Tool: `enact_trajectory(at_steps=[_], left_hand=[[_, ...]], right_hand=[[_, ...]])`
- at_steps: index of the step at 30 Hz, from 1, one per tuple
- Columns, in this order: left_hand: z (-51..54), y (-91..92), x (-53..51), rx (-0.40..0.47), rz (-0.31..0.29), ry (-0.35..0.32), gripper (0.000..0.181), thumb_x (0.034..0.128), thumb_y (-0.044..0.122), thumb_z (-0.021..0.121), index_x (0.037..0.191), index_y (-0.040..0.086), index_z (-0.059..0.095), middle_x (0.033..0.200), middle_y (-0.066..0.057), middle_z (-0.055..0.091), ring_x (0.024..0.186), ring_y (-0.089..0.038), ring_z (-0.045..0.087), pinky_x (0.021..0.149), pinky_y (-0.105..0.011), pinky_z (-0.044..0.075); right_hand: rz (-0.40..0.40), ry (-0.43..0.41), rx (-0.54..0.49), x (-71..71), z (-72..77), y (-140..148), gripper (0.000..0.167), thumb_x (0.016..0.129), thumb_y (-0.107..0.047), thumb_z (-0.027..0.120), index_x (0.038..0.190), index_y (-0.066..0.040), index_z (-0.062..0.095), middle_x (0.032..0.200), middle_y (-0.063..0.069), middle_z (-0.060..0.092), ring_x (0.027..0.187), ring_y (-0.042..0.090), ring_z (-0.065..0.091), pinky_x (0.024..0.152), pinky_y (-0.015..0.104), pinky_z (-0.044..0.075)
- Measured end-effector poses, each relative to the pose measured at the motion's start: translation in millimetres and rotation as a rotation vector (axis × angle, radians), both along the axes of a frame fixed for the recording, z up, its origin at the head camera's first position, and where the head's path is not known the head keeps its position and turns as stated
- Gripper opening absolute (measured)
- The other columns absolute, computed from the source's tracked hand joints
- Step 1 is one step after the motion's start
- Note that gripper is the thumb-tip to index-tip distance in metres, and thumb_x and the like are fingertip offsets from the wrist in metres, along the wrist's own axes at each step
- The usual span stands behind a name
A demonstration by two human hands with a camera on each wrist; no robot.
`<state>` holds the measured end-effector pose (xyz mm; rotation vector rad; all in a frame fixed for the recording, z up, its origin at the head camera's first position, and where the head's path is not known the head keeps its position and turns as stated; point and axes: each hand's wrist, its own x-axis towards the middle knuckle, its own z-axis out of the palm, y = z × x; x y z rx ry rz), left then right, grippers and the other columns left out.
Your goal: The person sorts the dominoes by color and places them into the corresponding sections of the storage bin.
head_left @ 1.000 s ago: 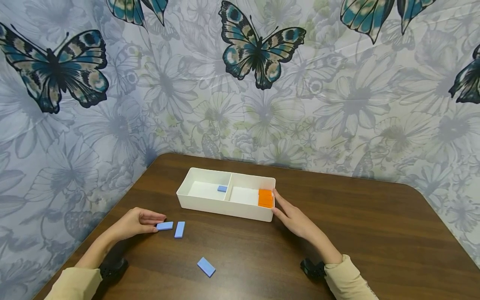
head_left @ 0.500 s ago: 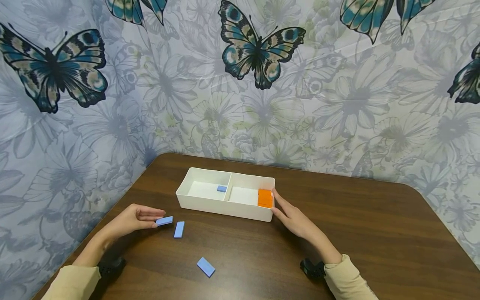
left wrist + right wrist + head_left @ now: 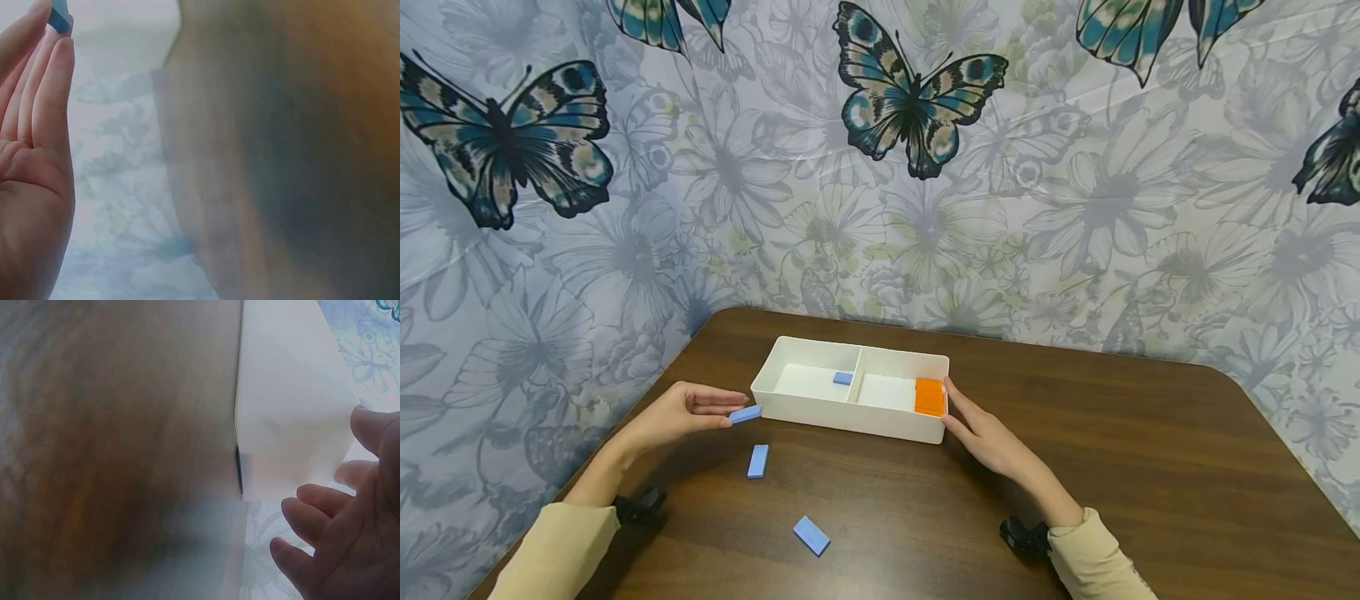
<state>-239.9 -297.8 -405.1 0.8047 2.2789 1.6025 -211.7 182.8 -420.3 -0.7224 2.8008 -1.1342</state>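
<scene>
My left hand [image 3: 673,415] pinches a flat blue block [image 3: 745,414] between thumb and fingertips, beside the near left corner of a white two-compartment box [image 3: 850,418]. One corner of that block [image 3: 60,15] shows at the fingertips in the left wrist view. My right hand [image 3: 992,435] touches the box's right end with thumb and fingers extended; the right wrist view shows the hand [image 3: 344,519] against the white wall [image 3: 294,394]. Inside the box, a blue block [image 3: 842,378] lies in the left compartment and orange blocks [image 3: 930,397] lie together in the right one.
Two more blue blocks lie on the brown table [image 3: 1112,467]: one block [image 3: 757,461] in front of the box, another block [image 3: 812,535] closer to me. Behind the table hangs a butterfly-patterned cloth [image 3: 880,225].
My left hand has lifted the blue block off the table and carried it forward and right, up to the box's left corner. The right hand stays at the box's right end.
</scene>
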Motion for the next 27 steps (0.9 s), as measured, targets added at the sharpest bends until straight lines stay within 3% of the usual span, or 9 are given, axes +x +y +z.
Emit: enact_trajectory(at_steps=[6, 15, 27], left_hand=[[11.3, 16.8, -11.8, 0.014, -0.02, 0.007, 0.043, 0.0845, -0.001, 0.067, 0.122, -0.015, 0.053, 0.116, -0.027, 0.057, 0.101, -0.022, 0.062, 0.081, -0.033, 0.051], [24.8, 40.7, -30.3, -0.03, -0.013, 0.006, 0.042, 0.0843, 0.006, 0.07, 0.122, -0.008, 0.057, 0.118, -0.021, 0.059, 0.102, -0.024, 0.061, 0.082, -0.031, 0.051], [27.3, 65.7, -55.7, -0.01, -0.039, -0.002, 0.043, 0.0833, 0.004, 0.07, 0.121, -0.01, 0.057, 0.118, -0.024, 0.058, 0.104, -0.024, 0.061, 0.083, -0.034, 0.051]], right_hand=[[-0.005, 0.004, 0.003, 0.5, 0.5, -0.2, 0.066, 0.099, -0.04, 0.044, 0.15, -0.008, 0.016, 0.152, 0.009, 0.017, 0.135, 0.03, 0.024, 0.106, 0.05, 0.023], [-0.005, 0.005, 0.008, -0.8, 1.2, 0.5, 0.066, 0.099, -0.04, 0.044, 0.15, -0.009, 0.016, 0.153, 0.008, 0.016, 0.135, 0.029, 0.023, 0.107, 0.05, 0.023], [-0.008, 0.005, 0.011, -0.1, 0.3, 0.3, 0.067, 0.099, -0.041, 0.044, 0.15, -0.009, 0.016, 0.153, 0.009, 0.016, 0.135, 0.029, 0.023, 0.107, 0.05, 0.023]])
